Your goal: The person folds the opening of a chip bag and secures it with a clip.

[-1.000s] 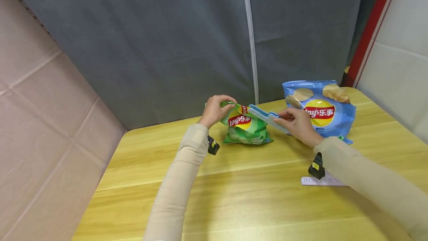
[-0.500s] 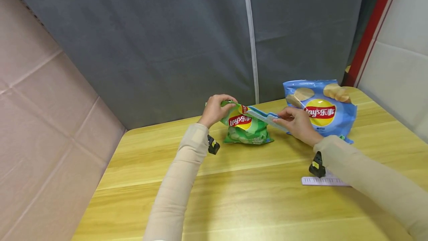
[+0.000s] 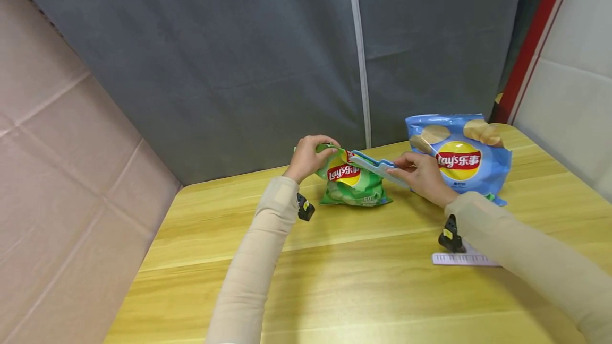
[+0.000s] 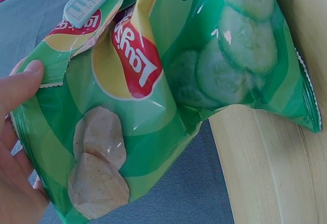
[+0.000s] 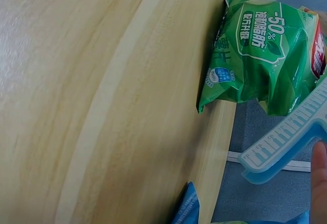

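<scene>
A green chip bag (image 3: 354,192) stands on the wooden table, its top folded over. My left hand (image 3: 311,158) pinches the bag's upper left corner; in the left wrist view the thumb (image 4: 30,78) presses on the folded flap. My right hand (image 3: 425,177) pinches a light blue bag clip (image 3: 370,164) printed with piano-key marks. The far part of this clip (image 4: 94,2) lies along the folded top edge. In the right wrist view, the clip's near end (image 5: 273,150) sticks out past the bag, and just one finger (image 5: 319,175) shows.
Behind my right hand stands a blue chip bag (image 3: 483,147). A pale purple piece with similar key marks (image 3: 454,259) lies on the table (image 3: 363,280), partly under my right forearm. A grey curtain (image 3: 239,68) hangs along the table's back edge.
The light blue clip and my right hand have shifted slightly left along the green bag's folded top. My left hand has stayed in place on the bag.
</scene>
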Motion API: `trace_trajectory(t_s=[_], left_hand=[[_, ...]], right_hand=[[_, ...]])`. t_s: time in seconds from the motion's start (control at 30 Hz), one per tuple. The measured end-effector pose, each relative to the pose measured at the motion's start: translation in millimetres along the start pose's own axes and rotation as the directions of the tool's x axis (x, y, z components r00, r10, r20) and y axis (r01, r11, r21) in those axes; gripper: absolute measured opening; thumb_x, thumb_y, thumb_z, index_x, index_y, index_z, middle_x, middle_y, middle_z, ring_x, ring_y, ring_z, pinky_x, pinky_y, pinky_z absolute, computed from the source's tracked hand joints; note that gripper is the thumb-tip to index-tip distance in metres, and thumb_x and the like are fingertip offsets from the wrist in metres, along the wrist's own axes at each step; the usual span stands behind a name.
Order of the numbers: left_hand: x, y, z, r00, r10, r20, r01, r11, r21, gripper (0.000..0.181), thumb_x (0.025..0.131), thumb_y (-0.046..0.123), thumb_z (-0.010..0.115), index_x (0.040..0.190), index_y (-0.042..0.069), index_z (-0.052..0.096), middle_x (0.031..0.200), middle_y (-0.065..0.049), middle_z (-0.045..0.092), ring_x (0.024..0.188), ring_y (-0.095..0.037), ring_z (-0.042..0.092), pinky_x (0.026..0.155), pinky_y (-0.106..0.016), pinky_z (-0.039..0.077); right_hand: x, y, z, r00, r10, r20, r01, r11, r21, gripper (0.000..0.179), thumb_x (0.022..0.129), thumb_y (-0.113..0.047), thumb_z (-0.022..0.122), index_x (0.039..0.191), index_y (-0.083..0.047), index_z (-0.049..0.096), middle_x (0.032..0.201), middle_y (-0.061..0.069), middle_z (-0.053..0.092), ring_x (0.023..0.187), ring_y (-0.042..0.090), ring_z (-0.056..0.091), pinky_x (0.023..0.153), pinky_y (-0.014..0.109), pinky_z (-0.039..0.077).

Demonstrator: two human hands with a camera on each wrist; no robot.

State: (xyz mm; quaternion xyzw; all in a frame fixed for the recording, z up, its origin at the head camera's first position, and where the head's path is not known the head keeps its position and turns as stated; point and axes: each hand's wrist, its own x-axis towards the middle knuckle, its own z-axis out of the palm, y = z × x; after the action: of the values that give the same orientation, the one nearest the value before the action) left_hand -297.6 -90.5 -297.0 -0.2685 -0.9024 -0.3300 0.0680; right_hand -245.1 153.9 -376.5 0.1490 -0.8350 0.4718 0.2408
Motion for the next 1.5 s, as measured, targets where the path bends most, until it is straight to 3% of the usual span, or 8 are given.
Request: trace_trajectory(t_s=[0.1,0.3,0.47,0.83,0.97,1.07,1.23,1.5], left_hand=[[-0.8,-0.5,0.2,1.0,-0.003,0.004,0.003,1.0,-0.011,0.015,0.085,0.018,0.06,0.096,0.013,0.068,0.101,-0.001,0.064,0.041,-0.013,0.031,0.057,-0.024,0.039],[-2.0,-0.4,-0.1,1.0,0.028,0.005,-0.028,1.0,-0.002,0.015,0.085,0.017,0.061,0.096,0.013,0.068,0.103,0.0,0.063,0.067,-0.009,0.052,0.071,-0.025,0.043],[-1.7,0.7,-1.9,0.999,0.025,0.039,-0.025,1.0,-0.007,0.016,0.085,0.016,0.06,0.098,0.011,0.068,0.104,-0.001,0.063,0.079,-0.011,0.056,0.073,-0.026,0.044],[0.0,4.3,-9.4,0.989,-0.008,0.147,0.006,1.0,0.012,0.018,0.089,0.015,0.054,0.104,0.013,0.065,0.108,-0.002,0.06,0.079,-0.01,0.054,0.068,-0.024,0.045],[-0.4,4.0,-9.6,0.986,0.007,0.166,-0.012,0.999,0.033,0.021,0.091,0.015,0.051,0.108,0.013,0.062,0.107,-0.003,0.06,0.06,-0.013,0.045,0.065,-0.026,0.041],[-1.2,2.7,-8.5,0.987,0.024,0.158,-0.031,0.999,0.044,0.021,0.091,0.015,0.05,0.108,0.013,0.062,0.107,-0.002,0.059,0.063,-0.012,0.046,0.068,-0.026,0.041],[-1.3,-0.4,-6.2,0.991,0.074,0.115,-0.082,0.994,0.067,0.019,0.09,0.013,0.052,0.105,0.013,0.064,0.105,-0.001,0.056,0.092,-0.012,0.051,0.079,-0.027,0.041],[-0.6,-0.8,-5.5,0.994,0.101,0.051,-0.102,0.995,0.017,0.02,0.088,0.01,0.055,0.105,0.01,0.064,0.103,-0.002,0.059,0.09,-0.013,0.054,0.076,-0.025,0.043]], right_hand=[[0.3,0,1,1.0,-0.002,0.0,0.002,1.0,-0.001,0.012,0.072,-0.003,0.072,0.079,0.002,0.064,0.077,0.015,0.063,0.065,0.002,0.055,0.057,0.008,0.043],[1.3,-1,2,1.0,0.014,0.005,-0.014,1.0,0.005,0.013,0.072,-0.006,0.072,0.079,0.001,0.064,0.078,0.013,0.063,0.066,-0.004,0.052,0.058,0.009,0.043],[2.8,-2,4,1.0,0.026,0.01,-0.026,1.0,0.009,0.013,0.072,-0.006,0.072,0.079,0.001,0.064,0.079,0.013,0.063,0.067,-0.004,0.053,0.059,0.009,0.044],[4.8,-4,4,0.999,0.025,0.027,-0.025,1.0,0.016,0.013,0.073,-0.007,0.072,0.08,0.002,0.064,0.08,0.014,0.063,0.07,0.011,0.058,0.059,0.008,0.043],[5.5,-7,4,0.999,0.042,0.035,-0.042,0.999,0.012,0.015,0.074,-0.008,0.071,0.081,0.002,0.063,0.08,0.015,0.063,0.072,0.018,0.058,0.06,0.007,0.042],[6.4,-8,5,0.998,0.051,0.042,-0.051,0.999,0.012,0.016,0.074,-0.009,0.071,0.082,0.002,0.063,0.081,0.014,0.063,0.072,0.016,0.057,0.06,0.008,0.043],[7.8,-10,6,0.997,0.049,0.054,-0.051,0.998,0.022,0.015,0.075,-0.009,0.071,0.084,0.002,0.063,0.082,0.013,0.063,0.072,0.014,0.057,0.061,0.009,0.044],[12.4,-14,7,0.999,0.034,0.033,-0.035,0.999,0.026,0.018,0.074,-0.009,0.072,0.084,0.003,0.064,0.081,0.015,0.064,0.073,0.018,0.057,0.062,0.009,0.043]])
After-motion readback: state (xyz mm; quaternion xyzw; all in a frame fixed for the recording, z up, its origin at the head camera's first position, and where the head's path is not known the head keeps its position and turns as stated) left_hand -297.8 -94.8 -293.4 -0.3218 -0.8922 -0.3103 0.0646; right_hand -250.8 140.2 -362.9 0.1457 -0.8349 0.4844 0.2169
